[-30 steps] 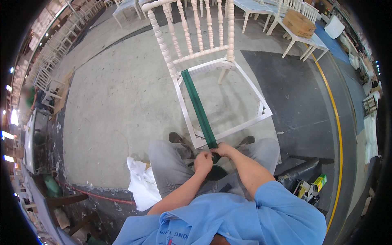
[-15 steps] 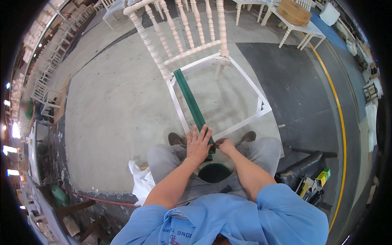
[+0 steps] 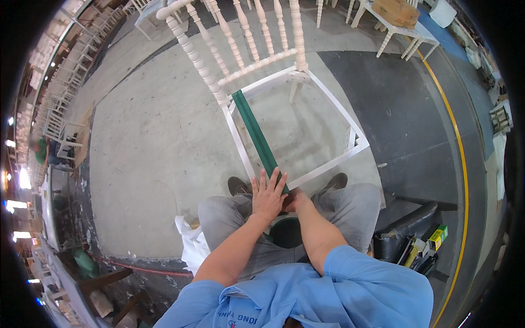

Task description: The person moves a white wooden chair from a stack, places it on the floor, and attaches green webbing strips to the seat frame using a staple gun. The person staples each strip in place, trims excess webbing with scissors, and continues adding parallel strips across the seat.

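Observation:
A white wooden chair frame (image 3: pixel 328 101) with a spindle back and no seat stands in front of my knees. A green webbing strap (image 3: pixel 256 134) runs from its back rail to its front rail. My left hand (image 3: pixel 268 194) lies flat with fingers spread on the strap's near end at the front rail. My right hand (image 3: pixel 294 201) is right beside it, mostly hidden behind the left hand, closed around the strap's end where it drops below the rail. A dark green roll (image 3: pixel 285 232) sits between my legs.
Grey concrete floor with a dark patch and a yellow line (image 3: pixel 459 164) to the right. A white cloth (image 3: pixel 191 246) lies by my left leg. A black stool and tool clutter (image 3: pixel 421 249) are at my right. More white chairs (image 3: pixel 65 109) and a table with a cardboard box (image 3: pixel 402 13) stand farther off.
My left hand opened from a grip on the strap's end and now presses flat on it at the front rail. The view has leaned closer to the chair.

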A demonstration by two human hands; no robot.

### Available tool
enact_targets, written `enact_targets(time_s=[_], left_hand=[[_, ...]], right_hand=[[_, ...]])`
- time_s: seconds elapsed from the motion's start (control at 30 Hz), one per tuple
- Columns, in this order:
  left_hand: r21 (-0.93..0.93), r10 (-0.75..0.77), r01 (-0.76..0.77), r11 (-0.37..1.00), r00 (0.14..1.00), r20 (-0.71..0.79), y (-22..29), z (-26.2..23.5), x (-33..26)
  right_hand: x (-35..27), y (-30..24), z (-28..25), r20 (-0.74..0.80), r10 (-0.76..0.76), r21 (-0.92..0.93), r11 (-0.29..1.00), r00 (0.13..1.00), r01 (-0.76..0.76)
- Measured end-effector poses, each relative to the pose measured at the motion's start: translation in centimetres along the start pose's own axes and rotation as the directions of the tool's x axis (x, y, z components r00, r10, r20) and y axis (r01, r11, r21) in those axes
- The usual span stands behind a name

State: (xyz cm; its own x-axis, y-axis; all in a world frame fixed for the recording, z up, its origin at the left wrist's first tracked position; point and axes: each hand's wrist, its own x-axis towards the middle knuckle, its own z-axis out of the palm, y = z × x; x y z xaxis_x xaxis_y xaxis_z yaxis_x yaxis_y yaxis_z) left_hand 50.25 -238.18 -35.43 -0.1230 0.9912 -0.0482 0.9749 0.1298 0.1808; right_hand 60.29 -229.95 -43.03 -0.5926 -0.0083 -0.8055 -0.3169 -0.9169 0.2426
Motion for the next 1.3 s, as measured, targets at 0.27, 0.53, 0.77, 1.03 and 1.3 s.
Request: enact_targets(time_s=[0.27,0.53,0.77,1.03,1.3], left_hand=[[-0.134,0.008,-0.006,0.991,1.0,0.013,0.0,-1.2,1.0],[-0.907,-0.752,0.397,-0.139,0.554,0.358,-10.1,-1.8,5.0],[-0.53,-0.428,0.473,-0.704,0.314,0.848,-12.8,10.0,7.3],[-0.632,-0.195,0.774,-0.041,0.614,0.765,-10.1,14.5,7.7],[-0.402,-0.004,0.909,-0.111,0.404,0.915,-7.1,11.9,9.9]], right_hand=[[5.5,-2.7,1.5,-0.062,-0.13,-0.027,0.991,0.99,0.128],[11.8,-4.4,-2.6,-0.277,-0.22,-0.064,0.975,0.935,0.21],[16.7,-6.6,-5.6,-0.437,-0.247,-0.081,0.969,0.865,0.236],[21.7,-8.2,-5.1,-0.43,-0.24,-0.082,0.97,0.87,0.228],[21.3,-9.9,1.4,-0.027,-0.335,-0.26,0.912,0.942,0.317]])
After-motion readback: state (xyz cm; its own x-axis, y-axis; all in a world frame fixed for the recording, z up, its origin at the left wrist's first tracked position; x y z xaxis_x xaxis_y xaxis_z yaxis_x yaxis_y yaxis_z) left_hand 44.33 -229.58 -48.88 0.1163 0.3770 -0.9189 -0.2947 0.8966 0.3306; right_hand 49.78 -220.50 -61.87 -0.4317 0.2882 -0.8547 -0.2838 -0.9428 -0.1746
